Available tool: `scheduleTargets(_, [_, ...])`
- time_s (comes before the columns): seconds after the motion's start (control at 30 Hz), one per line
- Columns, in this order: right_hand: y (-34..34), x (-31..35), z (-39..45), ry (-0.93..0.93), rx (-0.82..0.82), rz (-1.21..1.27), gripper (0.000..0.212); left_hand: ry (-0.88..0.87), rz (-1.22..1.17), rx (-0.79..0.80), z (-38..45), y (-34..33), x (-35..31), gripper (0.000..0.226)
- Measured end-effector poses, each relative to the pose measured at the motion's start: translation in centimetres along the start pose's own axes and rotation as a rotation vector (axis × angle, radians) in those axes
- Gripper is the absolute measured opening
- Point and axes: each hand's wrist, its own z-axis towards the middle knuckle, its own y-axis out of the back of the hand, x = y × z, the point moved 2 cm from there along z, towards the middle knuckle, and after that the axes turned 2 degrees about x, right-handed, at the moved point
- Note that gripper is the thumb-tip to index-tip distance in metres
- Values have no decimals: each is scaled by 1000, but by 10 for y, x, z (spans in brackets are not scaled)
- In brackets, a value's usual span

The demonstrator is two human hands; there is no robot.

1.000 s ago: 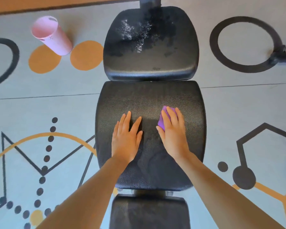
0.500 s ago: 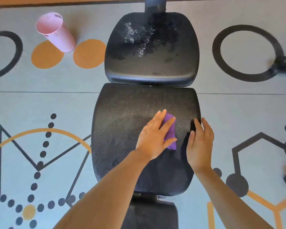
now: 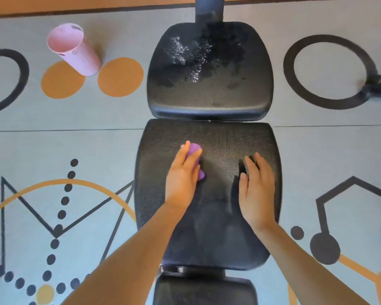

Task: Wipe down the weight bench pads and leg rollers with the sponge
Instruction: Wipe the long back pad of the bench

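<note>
The black weight bench runs up the middle of the view in three pads. On the middle pad (image 3: pixel 218 137) my left hand (image 3: pixel 180 179) holds the purple sponge (image 3: pixel 194 149) against the surface, left of centre, with fingers laid over it and the thumb beside it. My right hand (image 3: pixel 256 190) lies flat on the same pad near its right edge, holding nothing. The far pad (image 3: pixel 207 95) shows wet patches and white foam specks. Only the top of the near pad (image 3: pixel 205 291) shows at the bottom edge. No leg rollers can be made out.
A pink cylindrical cup (image 3: pixel 74 48) stands on the patterned floor mat (image 3: pixel 53 150) to the far left. A black post (image 3: pixel 209 9) rises behind the far pad. A black bar end (image 3: pixel 376 91) lies on the floor at the right edge.
The sponge passed from my right hand to my left. My left hand then slid it leftwards across the middle pad, while my right hand moved to the pad's right side.
</note>
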Motion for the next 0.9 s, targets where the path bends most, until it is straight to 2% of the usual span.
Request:
scheduleTargets(0.17, [-47,66,35,143,73,-64,39,136,9,-111,24,57,48,46])
scheduleTargets(0.33, [-98,114,55,194,182,-120,50,119,-18,-153,43,78,77,43])
scheduleTargets(0.47, [-112,113,48,209,192,-281,52,135,-101,-71,50,73,96,44])
scheduleTargets(0.73, [-111,114,49,219,162,-316,51,182,-93,84,101,68,100,50])
scheduleTargets(0.9, [-111,115,48,219,147,-316,51,124,-124,15,80,66,103,53])
